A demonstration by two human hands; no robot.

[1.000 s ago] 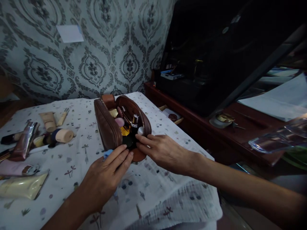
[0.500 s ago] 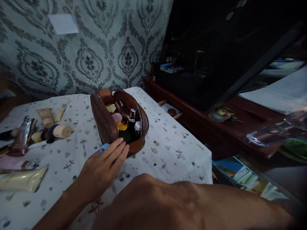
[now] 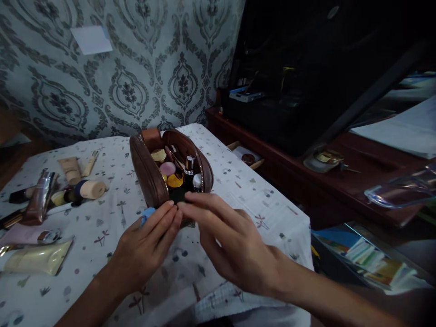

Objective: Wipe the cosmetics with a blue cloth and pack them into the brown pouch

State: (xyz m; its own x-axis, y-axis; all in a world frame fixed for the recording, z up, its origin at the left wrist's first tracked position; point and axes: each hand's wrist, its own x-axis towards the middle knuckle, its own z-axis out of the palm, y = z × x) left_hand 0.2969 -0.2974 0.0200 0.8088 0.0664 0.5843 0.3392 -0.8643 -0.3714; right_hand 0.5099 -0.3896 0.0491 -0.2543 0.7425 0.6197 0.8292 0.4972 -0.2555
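Observation:
A brown cosmetic bag (image 3: 146, 172) stands unzipped on the patterned cloth. Inside it are a pink round item (image 3: 167, 169), a yellow-gold round item (image 3: 175, 180), a small bottle with a shiny cap (image 3: 189, 164) and a white-capped bottle (image 3: 197, 181). My left hand (image 3: 146, 245) is closed on the bag's near end, fingers together over the rim. A bit of something blue (image 3: 147, 214) shows beside its index finger. My right hand (image 3: 231, 240) has its fingertips at the same near rim, against the left fingertips. Both hands hide that end of the bag.
Several cosmetic tubes and bottles lie at left, among them a yellowish tube (image 3: 41, 258) and a beige bottle (image 3: 92, 189). A dark red desk (image 3: 289, 190) with a large black screen (image 3: 293, 81) stands at right. Patterned wallpaper (image 3: 129, 86) is behind.
My right hand has come up from the lower foreground to the bag's near rim, meeting the left hand. The left hand stays on the bag. The view has shifted slightly.

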